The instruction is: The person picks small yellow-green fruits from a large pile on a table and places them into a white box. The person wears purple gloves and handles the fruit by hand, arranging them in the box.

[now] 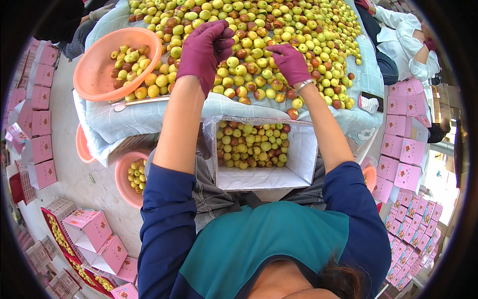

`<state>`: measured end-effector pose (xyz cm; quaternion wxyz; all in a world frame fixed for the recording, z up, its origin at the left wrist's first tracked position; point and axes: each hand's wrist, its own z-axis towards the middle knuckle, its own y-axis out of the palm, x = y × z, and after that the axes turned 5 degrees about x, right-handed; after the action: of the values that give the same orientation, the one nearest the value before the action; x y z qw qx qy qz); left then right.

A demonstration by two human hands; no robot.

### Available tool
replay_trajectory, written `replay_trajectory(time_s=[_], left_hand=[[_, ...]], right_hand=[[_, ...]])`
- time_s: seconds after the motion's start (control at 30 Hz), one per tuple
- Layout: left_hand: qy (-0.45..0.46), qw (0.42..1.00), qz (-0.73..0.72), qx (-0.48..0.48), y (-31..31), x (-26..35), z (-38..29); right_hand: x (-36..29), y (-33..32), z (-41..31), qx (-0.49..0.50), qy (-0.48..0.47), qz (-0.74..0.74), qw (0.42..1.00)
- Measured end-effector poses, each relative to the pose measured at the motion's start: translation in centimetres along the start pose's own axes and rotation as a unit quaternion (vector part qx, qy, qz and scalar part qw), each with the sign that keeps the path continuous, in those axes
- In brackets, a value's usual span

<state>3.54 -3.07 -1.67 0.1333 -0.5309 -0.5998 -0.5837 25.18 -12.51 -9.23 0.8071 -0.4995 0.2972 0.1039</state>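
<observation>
A wide heap of green-yellow and red-brown jujubes [257, 53] covers the cloth-draped table [242, 106] before me. My left hand [207, 50], in a maroon glove, hovers above the heap with its fingers bent. Over the fruit to its right is my right hand [290, 63], gloved alike, fingers curled and index finger stretched leftward. Whether either hand has a jujube in its grasp is hidden. Below the table edge, a plastic-lined white cardboard box [303, 153] rests tilted at my lap, partly filled with jujubes [254, 145].
An orange plastic basin [93, 71] holding jujubes leans at the table's left. Another basin [123, 179] stands on the floor below. Pink cartons [394, 149] line the right side; more cartons [89, 228] sit lower left. Co-workers [401, 41] are at both far sides.
</observation>
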Motion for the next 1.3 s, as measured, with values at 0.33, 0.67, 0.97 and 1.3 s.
replay_trajectory(time_s=[0.33, 0.67, 0.97, 1.3], left_hand=[[-0.006, 1.000, 0.012, 0.017, 0.5, 0.3, 0.0], [-0.048, 0.997, -0.042, 0.038, -0.3, -0.6, -0.1], [-0.008, 0.981, -0.128, 0.143, -1.3, -0.4, 1.1], [-0.092, 0.977, -0.100, 0.164, -0.5, -1.3, 0.0]], right_hand=[[-2.1, 6.3, 5.4, -0.263, -0.030, -0.356, 0.896], [1.5, 3.1, 3.8, -0.035, 0.083, 0.000, 0.996], [-5.0, 10.2, 4.0, -0.140, -0.040, -0.100, 0.984], [-10.6, 5.9, 3.9, 0.014, 0.054, 0.193, 0.980]])
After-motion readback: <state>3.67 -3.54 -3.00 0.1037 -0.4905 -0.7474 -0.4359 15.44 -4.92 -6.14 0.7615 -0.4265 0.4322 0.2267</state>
